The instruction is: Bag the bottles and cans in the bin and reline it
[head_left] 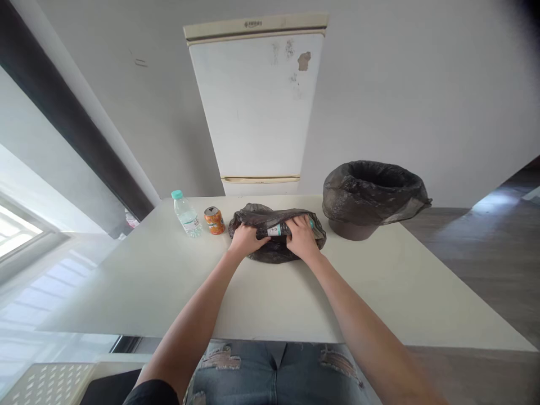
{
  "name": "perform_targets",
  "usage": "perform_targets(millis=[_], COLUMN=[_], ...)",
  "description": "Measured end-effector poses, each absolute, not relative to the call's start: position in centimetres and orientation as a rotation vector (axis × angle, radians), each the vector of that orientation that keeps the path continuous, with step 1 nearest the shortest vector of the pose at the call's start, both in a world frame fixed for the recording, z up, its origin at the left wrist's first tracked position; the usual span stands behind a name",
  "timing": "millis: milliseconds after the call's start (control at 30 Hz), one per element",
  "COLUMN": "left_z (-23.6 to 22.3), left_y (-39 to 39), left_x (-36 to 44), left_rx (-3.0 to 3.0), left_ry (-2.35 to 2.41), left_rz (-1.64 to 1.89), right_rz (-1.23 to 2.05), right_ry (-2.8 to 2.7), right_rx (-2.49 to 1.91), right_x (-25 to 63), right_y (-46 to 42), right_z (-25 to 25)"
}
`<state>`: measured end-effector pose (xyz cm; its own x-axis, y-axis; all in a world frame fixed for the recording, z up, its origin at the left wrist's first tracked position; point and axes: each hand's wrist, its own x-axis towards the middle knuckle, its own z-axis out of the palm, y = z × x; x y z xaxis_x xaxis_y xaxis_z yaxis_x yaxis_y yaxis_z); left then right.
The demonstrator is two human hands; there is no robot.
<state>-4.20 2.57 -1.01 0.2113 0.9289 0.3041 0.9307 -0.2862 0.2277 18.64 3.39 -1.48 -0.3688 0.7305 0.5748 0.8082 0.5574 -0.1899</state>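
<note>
A dark plastic bag (270, 252) lies crumpled on the white table (169, 281), far middle. My left hand (245, 238) grips the bag's left side with curled fingers. My right hand (302, 235) is closed around a bottle (276, 229) with a white and green label that lies sideways in the bag's mouth. Only the bottle's middle shows between my hands.
A clear water bottle (186, 214) with a teal cap and an orange drink can (214, 220) stand left of the bag. A bin lined with a dark bag (371, 197) sits at the table's far right. A white fridge (257, 107) stands against the wall behind.
</note>
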Motion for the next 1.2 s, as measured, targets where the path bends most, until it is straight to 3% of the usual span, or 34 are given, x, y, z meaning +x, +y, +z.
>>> perform_targets(millis=[300,767,1067,1200], left_z=[-0.1,4.2,4.7,5.5], left_y=[2.1,-4.0,-15.6,-17.8], left_x=[-3.2,-1.9,-4.7,-9.5], left_rx=[-2.270,-2.265,-2.641,-2.725], left_ry=[-1.804,-1.985,-2.664,-2.677], left_rz=[-0.857,-1.229,-0.805,-0.633], right_rz=[-0.315,-0.250,-0.158,-0.117], right_ry=[-2.105,-1.696,-1.820,-1.763], right_rx=[-1.015,-1.259,-1.442,-1.624], right_x=[18.9,20.2,19.9,19.9], right_y=[3.4,5.1,5.2,4.8], right_z=[-1.6,-2.6,-3.4,-3.2])
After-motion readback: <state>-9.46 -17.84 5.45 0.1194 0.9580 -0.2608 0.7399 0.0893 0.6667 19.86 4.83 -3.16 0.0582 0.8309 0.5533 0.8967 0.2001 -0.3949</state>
